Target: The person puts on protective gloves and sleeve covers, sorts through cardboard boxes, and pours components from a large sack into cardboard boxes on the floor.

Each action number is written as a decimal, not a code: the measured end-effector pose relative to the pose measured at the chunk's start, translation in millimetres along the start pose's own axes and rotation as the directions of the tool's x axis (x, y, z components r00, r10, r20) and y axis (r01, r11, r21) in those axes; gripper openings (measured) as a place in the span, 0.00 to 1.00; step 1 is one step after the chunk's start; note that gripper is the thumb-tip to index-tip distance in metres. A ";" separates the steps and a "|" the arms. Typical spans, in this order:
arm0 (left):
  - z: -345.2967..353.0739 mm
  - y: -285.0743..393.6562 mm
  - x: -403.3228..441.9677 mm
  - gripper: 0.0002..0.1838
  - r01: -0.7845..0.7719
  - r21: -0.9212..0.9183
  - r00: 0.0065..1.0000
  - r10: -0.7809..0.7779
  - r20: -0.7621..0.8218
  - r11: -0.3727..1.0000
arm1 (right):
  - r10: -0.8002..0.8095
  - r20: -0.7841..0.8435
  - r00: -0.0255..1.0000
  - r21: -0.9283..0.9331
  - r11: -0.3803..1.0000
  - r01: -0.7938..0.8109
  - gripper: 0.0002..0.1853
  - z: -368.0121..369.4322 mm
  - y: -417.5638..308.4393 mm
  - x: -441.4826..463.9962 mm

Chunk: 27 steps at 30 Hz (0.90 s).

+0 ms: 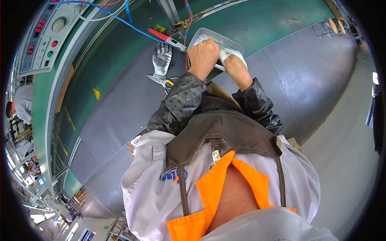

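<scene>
My left hand [203, 56], bare, is closed in a fist above a grey plastic bin [234, 43], touching or very near the white, glove-like fabric [236, 52]. That fabric wraps around my right hand [237, 67] near the wrist and covers its fingers. A green edge shows beside the fabric. Small white pieces [200, 39] lie in the bin. Left of my hands, a grey-coated glove [162, 60] lies flat on the dark tabletop. Just below it are open snips [161, 81] with a yellow handle part.
A red and white pen-like tool [167, 39] with a blue cable lies beside the bin. A control box [48, 36] with red displays stands at upper left. Green benching [273, 24] runs behind. A person [23, 103] in grey bends at far left.
</scene>
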<state>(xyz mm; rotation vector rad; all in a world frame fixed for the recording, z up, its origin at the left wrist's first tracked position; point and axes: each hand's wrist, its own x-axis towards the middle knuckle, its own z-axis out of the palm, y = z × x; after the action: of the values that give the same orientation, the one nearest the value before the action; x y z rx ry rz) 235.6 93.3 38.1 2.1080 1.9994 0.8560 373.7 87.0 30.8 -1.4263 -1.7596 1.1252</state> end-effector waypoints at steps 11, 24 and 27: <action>27.2 -12.1 16.6 0.19 0.244 -0.093 0.958 -0.225 0.177 0.965 | 0.207 -0.131 0.970 0.604 0.792 -0.088 0.11 -11.9 2.2 -38.3; -43.8 43.0 -4.3 0.07 0.236 -0.757 0.970 -0.194 0.146 0.609 | 0.109 -0.115 0.987 0.931 0.359 0.069 0.24 -28.1 -24.0 -19.6; -58.1 57.5 -2.5 0.06 0.124 -0.729 0.989 -0.145 0.034 0.673 | 0.087 -0.129 0.988 0.883 0.464 0.074 0.24 -23.0 -19.9 -17.3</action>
<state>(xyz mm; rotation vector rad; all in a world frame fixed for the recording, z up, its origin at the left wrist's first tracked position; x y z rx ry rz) 259.4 66.7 111.7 1.4598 1.4115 1.3669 388.5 74.6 60.0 -0.7876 -0.7467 1.5488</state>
